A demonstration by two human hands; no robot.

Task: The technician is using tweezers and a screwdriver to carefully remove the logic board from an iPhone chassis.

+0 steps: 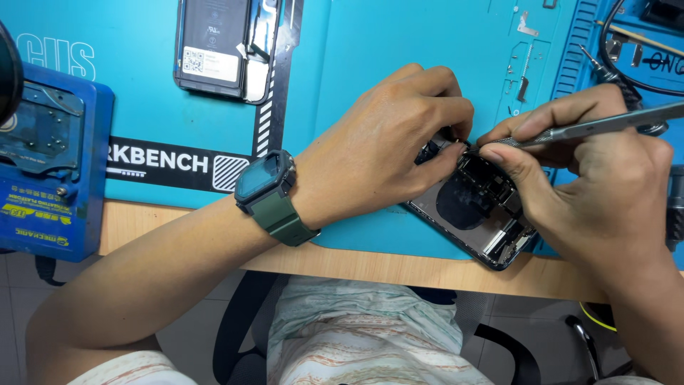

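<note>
1. The right hand (605, 178), at the right of the frame, has its thumb and forefinger pinched shut on metal tweezers (598, 127), whose tips reach left to where the two hands meet.
2. The left hand (385, 142), in the middle of the frame, curls its fingertips down onto the top edge of the opened phone body (474, 207); whether they pinch a small part there or only press I cannot tell.
3. The phone body lies tilted at the lower right of centre, on the blue work mat (370, 43), its lower corner near the edge of the wooden table (399, 267).
4. To do this well, I judge, keep the left fingers steadying the body and the tweezer tips low and gentle, so nothing small flicks away.
5. Farther out: a green-strapped wristwatch (271, 189) on the left wrist, a second opened phone with its battery (217, 46) at the upper left, a blue fixture box (50, 157) at the far left, and loose small parts (524, 64) at the upper right.
</note>
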